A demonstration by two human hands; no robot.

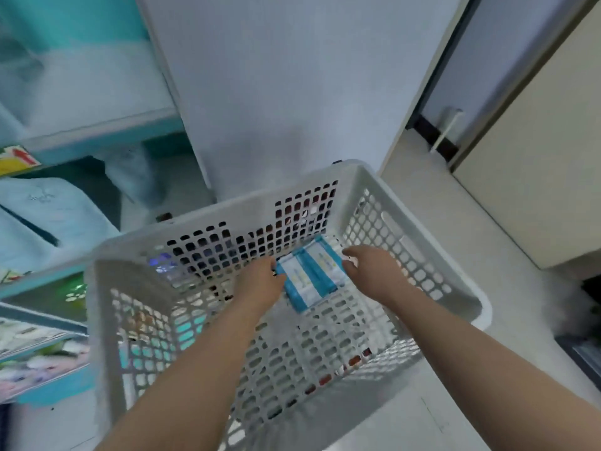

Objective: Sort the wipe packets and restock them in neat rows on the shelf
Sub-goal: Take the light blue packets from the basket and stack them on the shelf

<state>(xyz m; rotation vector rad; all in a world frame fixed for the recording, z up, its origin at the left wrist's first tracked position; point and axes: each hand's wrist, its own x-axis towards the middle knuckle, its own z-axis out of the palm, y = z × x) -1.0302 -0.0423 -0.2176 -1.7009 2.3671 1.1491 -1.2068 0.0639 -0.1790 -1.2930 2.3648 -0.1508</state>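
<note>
A white perforated plastic basket (419, 242) stands on the floor below me. Inside it, near its far right corner, lie blue-and-white wipe packets (310, 273) side by side. My left hand (260, 281) grips the packets' left edge with curled fingers. On their right edge sits my right hand (367, 271), fingers wrapped around that side. Both forearms reach down into the basket. The shelf (97, 125) with blue edges rises at the left, blurred.
Pale blue packs (48, 219) fill the left shelf's middle level, and lower tiers hold blurred colourful goods (39, 359). A white panel (286, 92) stands behind the basket. A beige cabinet (536, 157) is at the right. Pale floor surrounds the basket.
</note>
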